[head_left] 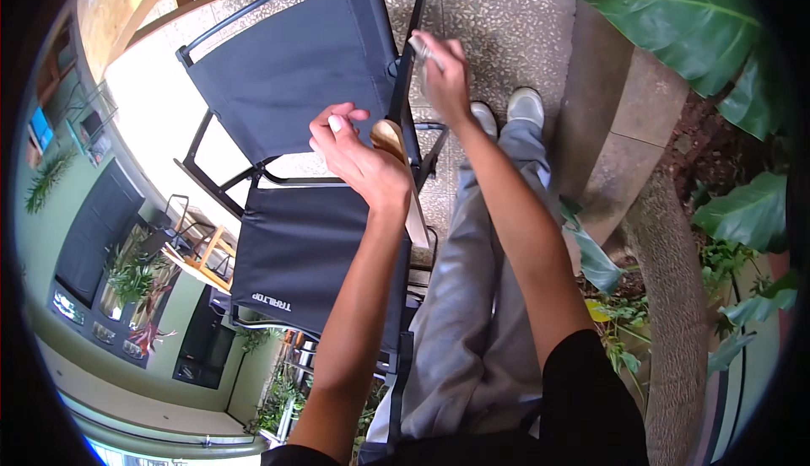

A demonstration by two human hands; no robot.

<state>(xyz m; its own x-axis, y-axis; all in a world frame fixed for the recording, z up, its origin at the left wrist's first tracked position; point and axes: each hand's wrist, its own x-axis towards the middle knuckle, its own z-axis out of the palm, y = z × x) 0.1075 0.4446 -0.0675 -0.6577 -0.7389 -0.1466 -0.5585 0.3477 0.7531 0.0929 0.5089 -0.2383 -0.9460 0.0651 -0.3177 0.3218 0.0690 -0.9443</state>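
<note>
A black folding chair (316,251) with a fabric seat and backrest is in front of me, to the left of my legs. My left hand (359,158) is over the chair beside its wooden armrest (390,139), the wrist partly covering that armrest. Its fingers are loosely bent and apart, with nothing visible in them. Farther out, my right hand (447,78) is closed on a small whitish cloth (422,51). That cloth is beside the black tube (405,61) at the right edge of the backrest; whether they touch is unclear.
My shoes (526,106) stand on speckled paving. Large green leaves (683,15), a trunk (671,289) and a tiled planter edge (637,99) lie to the right. At far left are a wooden piece of furniture (126,10), a wooden chair (215,259) and a green wall (63,213).
</note>
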